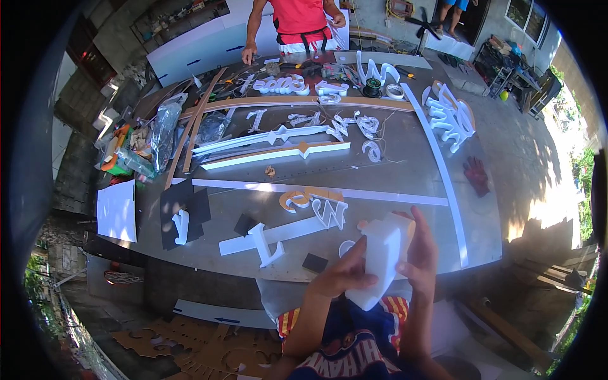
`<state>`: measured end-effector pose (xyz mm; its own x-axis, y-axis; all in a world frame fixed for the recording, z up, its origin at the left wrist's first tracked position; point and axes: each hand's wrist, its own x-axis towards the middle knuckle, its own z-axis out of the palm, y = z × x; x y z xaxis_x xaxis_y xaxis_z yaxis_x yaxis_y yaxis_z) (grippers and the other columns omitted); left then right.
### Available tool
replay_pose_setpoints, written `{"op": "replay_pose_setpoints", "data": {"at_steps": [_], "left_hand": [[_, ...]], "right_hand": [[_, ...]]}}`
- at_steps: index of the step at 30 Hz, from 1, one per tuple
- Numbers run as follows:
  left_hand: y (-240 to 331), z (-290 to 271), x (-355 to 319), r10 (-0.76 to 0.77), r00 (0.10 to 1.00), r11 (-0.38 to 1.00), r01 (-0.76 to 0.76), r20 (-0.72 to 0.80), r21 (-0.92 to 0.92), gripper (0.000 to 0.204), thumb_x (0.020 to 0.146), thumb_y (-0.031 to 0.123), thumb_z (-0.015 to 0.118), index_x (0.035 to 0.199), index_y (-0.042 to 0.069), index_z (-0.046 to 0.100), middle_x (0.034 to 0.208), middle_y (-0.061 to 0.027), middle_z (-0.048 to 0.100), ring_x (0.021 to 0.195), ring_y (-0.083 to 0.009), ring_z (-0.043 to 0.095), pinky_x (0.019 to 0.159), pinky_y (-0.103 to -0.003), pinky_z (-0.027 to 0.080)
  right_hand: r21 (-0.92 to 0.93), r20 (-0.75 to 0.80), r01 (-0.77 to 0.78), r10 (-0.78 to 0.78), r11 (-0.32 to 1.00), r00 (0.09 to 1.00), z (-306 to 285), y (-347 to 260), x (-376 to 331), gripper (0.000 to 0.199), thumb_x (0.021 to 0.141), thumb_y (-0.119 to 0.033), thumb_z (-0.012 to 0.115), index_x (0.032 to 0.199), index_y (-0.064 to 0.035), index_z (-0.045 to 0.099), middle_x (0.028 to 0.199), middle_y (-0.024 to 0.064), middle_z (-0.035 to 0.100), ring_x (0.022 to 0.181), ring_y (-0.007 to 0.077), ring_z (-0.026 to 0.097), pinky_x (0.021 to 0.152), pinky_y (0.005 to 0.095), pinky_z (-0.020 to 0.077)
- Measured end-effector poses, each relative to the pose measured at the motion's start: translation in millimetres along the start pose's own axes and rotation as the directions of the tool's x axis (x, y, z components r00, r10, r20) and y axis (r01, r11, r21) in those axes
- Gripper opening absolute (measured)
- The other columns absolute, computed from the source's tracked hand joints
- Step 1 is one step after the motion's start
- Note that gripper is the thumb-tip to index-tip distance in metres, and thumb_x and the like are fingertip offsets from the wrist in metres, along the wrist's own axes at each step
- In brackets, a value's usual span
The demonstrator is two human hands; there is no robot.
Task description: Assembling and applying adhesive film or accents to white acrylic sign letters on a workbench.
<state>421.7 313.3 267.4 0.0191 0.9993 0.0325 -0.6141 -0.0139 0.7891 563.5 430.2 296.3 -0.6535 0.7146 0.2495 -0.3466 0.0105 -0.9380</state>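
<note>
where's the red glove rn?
Head view, right side: the red glove lies on the grey table, just right of the long white strip, beyond the right hand.

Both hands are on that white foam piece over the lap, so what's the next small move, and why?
Probably turn the white foam piece in the fingers to check its lower edge. The left hand pinches its lower left side and the right hand backs its right side. It hangs clear of the table, so there is room to rotate it.

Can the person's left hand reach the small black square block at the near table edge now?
Probably not yet: the left hand grips the white foam piece. The black block lies close and uncovered.
</note>
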Motion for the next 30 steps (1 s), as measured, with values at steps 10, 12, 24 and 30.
{"op": "replay_pose_setpoints", "data": {"at_steps": [10, 12, 24, 30], "left_hand": [[0.6, -1.4, 2.3, -0.004, 0.998, 1.0, 0.006, 0.061, -0.028, 0.093, 0.074, 0.01, 0.068, 0.148, 0.004, 0.011, 0.132, -0.0099, 0.042, 0.123, -0.0207, 0.041, 0.098, -0.035, 0.036], [2.3, -0.5, 1.7, -0.002, 0.998, 0.999, 0.004, 0.063, -0.034, 0.093, 0.074, 0.01, 0.067, 0.148, 0.004, 0.011, 0.133, -0.0101, 0.041, 0.123, -0.0207, 0.041, 0.098, -0.035, 0.036], [3.2, -4.9, -2.3, -0.096, 0.993, 0.995, 0.097, 0.068, -0.012, 0.092, 0.074, 0.012, 0.068, 0.147, 0.005, 0.012, 0.132, -0.0106, 0.042, 0.123, -0.0199, 0.042, 0.097, -0.034, 0.036], [2.4, -9.8, -1.1, -0.096, 0.994, 0.995, 0.096, 0.044, -0.006, 0.091, 0.074, 0.015, 0.068, 0.147, 0.005, 0.014, 0.13, -0.0109, 0.044, 0.121, -0.0202, 0.043, 0.096, -0.032, 0.036]], "right_hand": [[-0.189, 0.153, 0.08, -0.051, 0.979, 0.987, -13.3, -6.9, -7.0, 0.104, 0.046, -0.012, 0.089, 0.136, 0.0023, 0.041, 0.127, 0.0167, 0.054, 0.115, 0.0256, 0.055, 0.102, 0.0396, 0.0365], [-0.179, 0.096, 0.026, -0.009, 0.983, 0.995, -10.8, -9.1, -8.1, 0.1, 0.046, -0.009, 0.089, 0.134, 0.0059, 0.043, 0.121, 0.0148, 0.059, 0.108, 0.0243, 0.059, 0.101, 0.0384, 0.0376], [-0.22, 0.166, 0.084, -0.048, 0.972, 0.985, -21.2, -6.5, -9.5, 0.092, 0.053, -0.003, 0.087, 0.132, 0.0118, 0.042, 0.115, 0.0177, 0.064, 0.111, 0.0267, 0.06, 0.101, 0.0393, 0.0388], [-0.395, 0.195, 0.142, -0.069, 0.908, 0.978, -22.5, -10.9, -3.9, 0.087, 0.056, -0.006, 0.086, 0.132, 0.0089, 0.045, 0.113, 0.0171, 0.065, 0.106, 0.0259, 0.062, 0.096, 0.0378, 0.0427]]}}
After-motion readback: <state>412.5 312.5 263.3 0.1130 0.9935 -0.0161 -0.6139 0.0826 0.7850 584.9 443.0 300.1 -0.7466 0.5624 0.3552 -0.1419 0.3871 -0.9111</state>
